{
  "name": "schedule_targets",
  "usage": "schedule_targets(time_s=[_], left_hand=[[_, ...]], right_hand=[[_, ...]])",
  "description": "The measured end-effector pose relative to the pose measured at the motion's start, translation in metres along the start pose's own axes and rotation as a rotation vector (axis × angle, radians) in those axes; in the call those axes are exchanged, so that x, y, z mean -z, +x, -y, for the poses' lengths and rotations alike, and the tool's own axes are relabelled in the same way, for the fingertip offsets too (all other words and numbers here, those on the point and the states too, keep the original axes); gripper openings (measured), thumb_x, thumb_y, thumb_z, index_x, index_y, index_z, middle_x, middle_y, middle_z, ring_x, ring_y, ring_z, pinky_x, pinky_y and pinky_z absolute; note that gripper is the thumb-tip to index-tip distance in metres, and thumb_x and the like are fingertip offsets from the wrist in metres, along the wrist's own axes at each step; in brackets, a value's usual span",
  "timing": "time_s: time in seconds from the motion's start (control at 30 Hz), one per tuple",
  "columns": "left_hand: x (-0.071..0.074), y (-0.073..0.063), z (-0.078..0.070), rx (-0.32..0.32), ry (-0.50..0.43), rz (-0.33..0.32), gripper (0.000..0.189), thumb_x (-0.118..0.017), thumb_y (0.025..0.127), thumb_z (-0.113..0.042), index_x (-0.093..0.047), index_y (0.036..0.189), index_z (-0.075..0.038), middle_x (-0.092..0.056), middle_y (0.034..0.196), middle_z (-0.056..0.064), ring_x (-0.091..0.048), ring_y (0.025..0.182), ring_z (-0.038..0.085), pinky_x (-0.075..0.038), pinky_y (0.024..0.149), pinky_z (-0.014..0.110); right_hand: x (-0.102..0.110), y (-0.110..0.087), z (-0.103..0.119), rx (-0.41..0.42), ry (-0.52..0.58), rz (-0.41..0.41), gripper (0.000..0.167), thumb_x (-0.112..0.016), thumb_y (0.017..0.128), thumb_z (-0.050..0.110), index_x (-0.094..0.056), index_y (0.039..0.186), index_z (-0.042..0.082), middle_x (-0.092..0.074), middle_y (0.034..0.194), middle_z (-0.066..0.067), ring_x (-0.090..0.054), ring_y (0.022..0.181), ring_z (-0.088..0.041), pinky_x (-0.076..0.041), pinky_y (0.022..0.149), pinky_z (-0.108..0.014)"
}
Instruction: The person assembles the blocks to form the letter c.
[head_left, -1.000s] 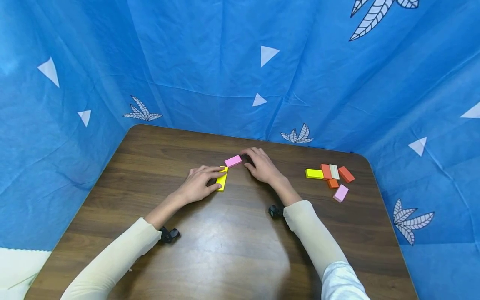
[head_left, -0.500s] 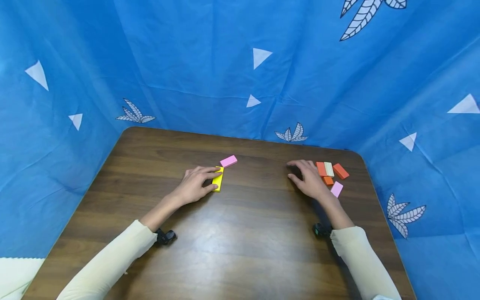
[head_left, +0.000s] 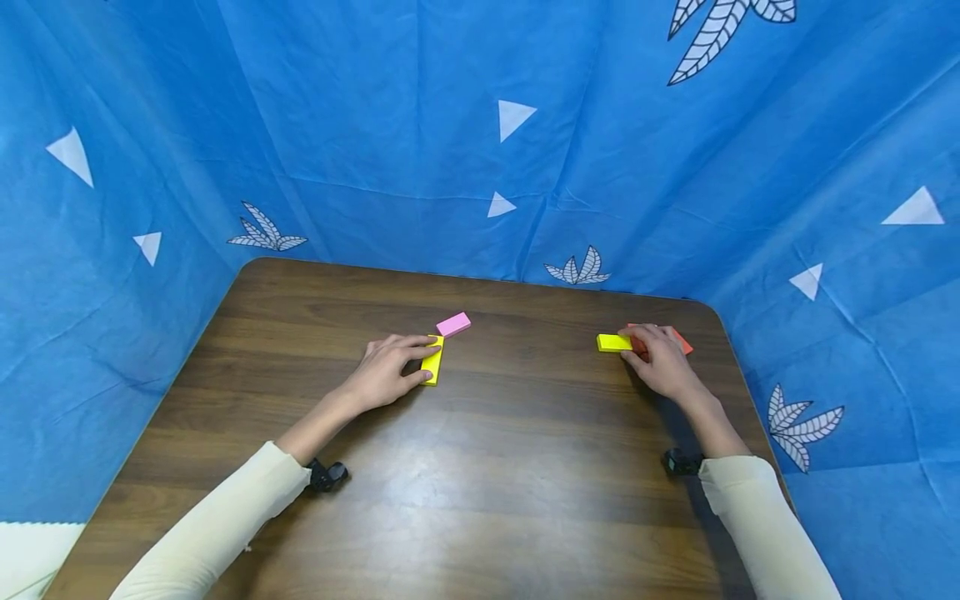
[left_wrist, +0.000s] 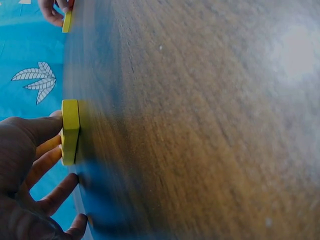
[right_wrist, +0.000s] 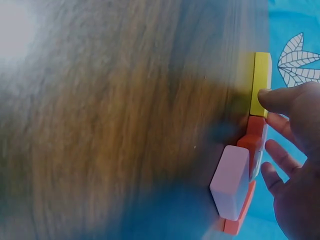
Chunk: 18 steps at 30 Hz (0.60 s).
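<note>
My left hand holds a yellow block lying flat left of the table's middle, with the thumb at its near end and fingers at its far end. A pink block lies at an angle by that block's far end. On the right side, my right hand pinches the right end of a second yellow block between thumb and fingers. In the right wrist view, the thumb presses this yellow block's near side. Its lower end sits against a red-orange block.
Beneath the right hand are more blocks, mostly hidden in the head view: a pink one, a small orange one, a whitish one and another red-orange one. A blue patterned curtain hangs behind the brown wooden table.
My right hand has left the spot beside the pink block, moved right to the group of blocks and taken hold of the yellow one there. The left hand stays on its yellow block.
</note>
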<state>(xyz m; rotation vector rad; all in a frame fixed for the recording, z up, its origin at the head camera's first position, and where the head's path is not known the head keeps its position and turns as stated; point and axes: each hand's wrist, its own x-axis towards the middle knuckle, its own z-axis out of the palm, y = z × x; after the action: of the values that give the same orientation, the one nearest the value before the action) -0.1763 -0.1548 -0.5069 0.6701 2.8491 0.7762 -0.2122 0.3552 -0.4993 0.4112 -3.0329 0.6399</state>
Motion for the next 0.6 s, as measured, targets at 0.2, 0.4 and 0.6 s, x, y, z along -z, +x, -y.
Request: schedule_targets(time_s=[0.2, 0.4, 0.6], left_hand=[[-0.0018, -0.0011, 0.0019, -0.009, 0.005, -0.012, 0.055, -0.077, 0.101, -0.033, -0.063, 0.153, -0.02, -0.058, 0.163, 0.001, -0.053, 0.149, 0.036, -0.033, 0.111, 0.069], [-0.0033, -0.0026, 0.0026, -0.016, 0.014, -0.02, 0.055, -0.078, 0.101, -0.033, -0.064, 0.152, -0.019, -0.058, 0.163, 0.001, -0.053, 0.148, 0.036, -0.034, 0.111, 0.069], [-0.0037, -0.0029, 0.0025, -0.018, 0.022, -0.021, 0.056, -0.078, 0.101, -0.033, -0.063, 0.153, -0.02, -0.057, 0.163, 0.0, -0.054, 0.147, 0.035, -0.035, 0.109, 0.067]], right_hand=[[-0.0049, 0.0016, 0.0009, -0.016, -0.01, -0.005, 0.045, -0.076, 0.099, 0.008, -0.065, 0.143, 0.003, -0.062, 0.148, -0.03, -0.049, 0.128, -0.047, -0.036, 0.108, -0.062], [-0.0084, 0.0, 0.0024, -0.062, -0.02, 0.002, 0.044, -0.075, 0.101, 0.009, -0.066, 0.143, 0.006, -0.061, 0.149, -0.027, -0.044, 0.127, -0.045, -0.035, 0.105, -0.064], [-0.0092, 0.0005, 0.0011, -0.066, -0.025, 0.003, 0.042, -0.074, 0.101, 0.009, -0.066, 0.142, 0.007, -0.06, 0.15, -0.028, -0.043, 0.128, -0.046, -0.035, 0.103, -0.065]])
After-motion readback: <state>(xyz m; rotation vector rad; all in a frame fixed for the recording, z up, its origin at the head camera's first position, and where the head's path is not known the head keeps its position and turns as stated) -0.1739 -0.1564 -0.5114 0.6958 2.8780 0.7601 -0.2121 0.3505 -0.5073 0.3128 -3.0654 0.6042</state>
